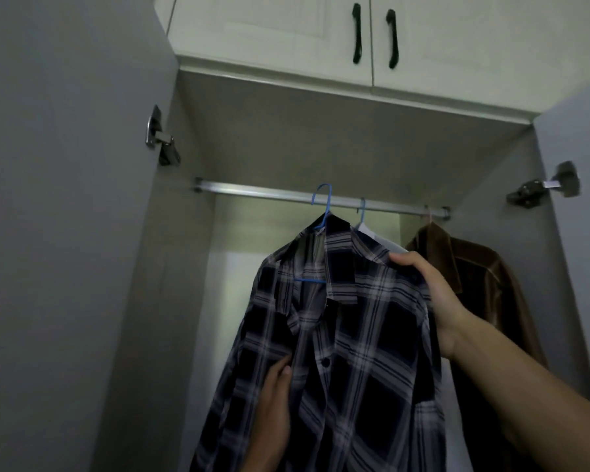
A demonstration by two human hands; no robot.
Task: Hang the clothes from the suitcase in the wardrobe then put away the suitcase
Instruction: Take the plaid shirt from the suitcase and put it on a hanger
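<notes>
Door panel [65,233], grey and swung open, fills the space far left of my left hand, with a metal hinge [160,137] high on its inner edge. My left hand [273,396] is low down and pinches the front edge of the plaid shirt [365,352], thumb lying on the cloth just left of the button line. The shirt, dark with pale checks, hangs between my two hands on a blue hanger [322,206]. Its hook crosses the rail [252,190] above both hands, though I cannot tell whether it sits on the bar. My right hand [433,294] is higher, fingers curled round the shirt's right shoulder. Just behind that hand a white garment [378,238] hangs from a second blue hook [362,211] on the same rail. Right of my right hand a brown jacket [474,284] hangs at the rail's end. Farther right is another hinge [542,189], and overhead, two black handles [356,34] on cream cupboard doors.
</notes>
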